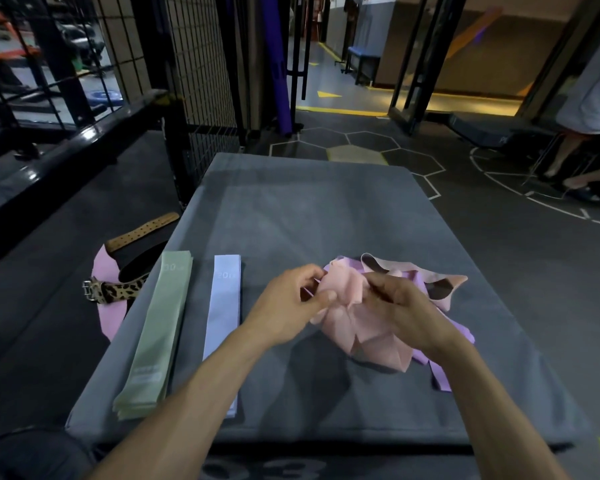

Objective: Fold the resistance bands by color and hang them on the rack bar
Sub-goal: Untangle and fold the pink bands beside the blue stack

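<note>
Your two bare forearms come up from the bottom of the view, and both hands meet over the crumpled pink stretchy band (357, 317). Your left hand (291, 299) pinches its left edge with thumb and curled fingers. Your right hand (400, 303) grips the bunched top from the other side (so neither hand is free). The pink band sits right between your hands, touching both, all scrunched up, so I cannot tell which way its long side runs yet. I think you need to pull your hands apart, left and right, to find it.

Under it lies a tangled purple band (444, 372), poking out toward your right. To your left, well apart, lie a flat folded green band stack (156, 337) and a flat pale blue band (222, 317), both pointing away from you. The grey padded mat (309, 209) has lots of bare room past your hands. Its right edge is near the pile.
</note>
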Motion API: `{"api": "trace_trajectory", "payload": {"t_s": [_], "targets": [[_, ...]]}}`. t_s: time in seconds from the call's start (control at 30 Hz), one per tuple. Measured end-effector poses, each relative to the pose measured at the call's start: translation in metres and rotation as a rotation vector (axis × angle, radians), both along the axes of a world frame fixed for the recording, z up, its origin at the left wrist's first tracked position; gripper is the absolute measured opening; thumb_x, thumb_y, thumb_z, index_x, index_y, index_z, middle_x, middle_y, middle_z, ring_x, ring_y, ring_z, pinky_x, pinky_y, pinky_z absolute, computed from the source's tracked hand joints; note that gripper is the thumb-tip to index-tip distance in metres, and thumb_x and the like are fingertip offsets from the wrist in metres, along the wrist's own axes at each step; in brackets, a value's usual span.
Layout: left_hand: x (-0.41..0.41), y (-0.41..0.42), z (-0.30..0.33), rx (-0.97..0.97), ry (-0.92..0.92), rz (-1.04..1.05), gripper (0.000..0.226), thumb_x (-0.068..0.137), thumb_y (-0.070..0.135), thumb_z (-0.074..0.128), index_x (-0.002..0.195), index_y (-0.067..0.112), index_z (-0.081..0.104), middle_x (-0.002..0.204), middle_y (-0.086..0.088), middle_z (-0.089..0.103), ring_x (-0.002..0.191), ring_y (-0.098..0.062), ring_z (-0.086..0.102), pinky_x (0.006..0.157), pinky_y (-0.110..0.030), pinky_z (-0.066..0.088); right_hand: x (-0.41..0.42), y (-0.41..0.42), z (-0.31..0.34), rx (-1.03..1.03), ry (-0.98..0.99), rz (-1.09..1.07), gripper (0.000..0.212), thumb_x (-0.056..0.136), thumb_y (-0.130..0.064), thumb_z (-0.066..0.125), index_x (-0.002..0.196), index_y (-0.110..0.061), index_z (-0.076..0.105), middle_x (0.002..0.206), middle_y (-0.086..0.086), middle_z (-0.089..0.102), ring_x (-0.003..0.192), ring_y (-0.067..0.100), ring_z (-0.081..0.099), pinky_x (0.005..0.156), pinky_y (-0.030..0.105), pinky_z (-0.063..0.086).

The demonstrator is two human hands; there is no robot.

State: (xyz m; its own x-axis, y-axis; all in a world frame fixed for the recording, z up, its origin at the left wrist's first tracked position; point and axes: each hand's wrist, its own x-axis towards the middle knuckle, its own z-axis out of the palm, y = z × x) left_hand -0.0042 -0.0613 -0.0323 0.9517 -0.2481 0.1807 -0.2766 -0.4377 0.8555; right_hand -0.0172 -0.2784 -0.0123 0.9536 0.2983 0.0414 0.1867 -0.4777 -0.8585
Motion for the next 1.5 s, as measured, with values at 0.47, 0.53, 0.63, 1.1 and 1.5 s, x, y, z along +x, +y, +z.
{"api": "trace_trajectory", "payload": {"t_s": [0.47, 0.53, 0.63, 1.1, 1.5], "targets": [[0.006, 0.004, -0.001, -0.08, 0.197, 0.094, 0.018, 0.1, 0.025, 0.06, 0.087, 0.016, 0.069, 0.076, 0.0, 0.068, 0.073, -0.017, 0.059, 0.08, -0.048, 0.057, -0.001, -0.003, 0.025, 0.421, -0.138, -0.422, 0.021, 0.099, -0.009, 0.05, 0.082, -0.014, 0.059, 0.067, -0.015, 0.064, 0.066, 0.007, 0.054, 0.066, 0.03, 0.045], [0.005, 0.002, 0.0, -0.113, 0.249, 0.115, 0.018, 0.101, 0.022, 0.058, 0.088, 0.014, 0.067, 0.078, -0.003, 0.066, 0.073, -0.019, 0.06, 0.079, -0.05, 0.058, -0.001, -0.006, 0.031, 0.487, -0.227, -0.5, 0.019, 0.097, -0.008, 0.048, 0.081, -0.016, 0.056, 0.065, -0.007, 0.056, 0.063, 0.011, 0.048, 0.062, 0.032, 0.041], [0.004, 0.0, 0.008, -0.257, 0.295, 0.128, 0.016, 0.102, 0.013, 0.054, 0.091, 0.013, 0.066, 0.08, -0.003, 0.066, 0.07, -0.015, 0.061, 0.066, -0.039, 0.059, 0.006, -0.021, 0.031, 0.491, -0.316, -0.728, 0.014, 0.091, -0.018, 0.049, 0.082, -0.024, 0.057, 0.07, -0.001, 0.054, 0.066, 0.019, 0.049, 0.06, 0.044, 0.045], [-0.01, 0.025, 0.062, -1.018, 0.401, -0.233, 0.01, 0.068, 0.024, 0.044, 0.07, 0.016, 0.05, 0.081, -0.008, 0.054, 0.074, -0.019, 0.05, 0.068, -0.034, 0.038, 0.011, -0.025, 0.01, 0.003, -0.095, -0.615, 0.039, 0.095, -0.03, 0.063, 0.132, -0.018, 0.058, 0.134, 0.0, 0.059, 0.124, 0.019, 0.056, 0.096, 0.028, 0.041], [-0.006, 0.043, 0.062, -0.9, 0.242, -0.076, 0.028, 0.077, 0.016, 0.073, 0.07, 0.019, 0.046, 0.073, -0.003, 0.051, 0.064, -0.013, 0.052, 0.058, -0.024, 0.045, -0.018, 0.047, 0.018, 0.233, 0.297, 0.25, 0.018, 0.095, -0.024, 0.067, 0.105, -0.011, 0.074, 0.096, -0.006, 0.072, 0.095, 0.007, 0.064, 0.096, 0.029, 0.048]]}}
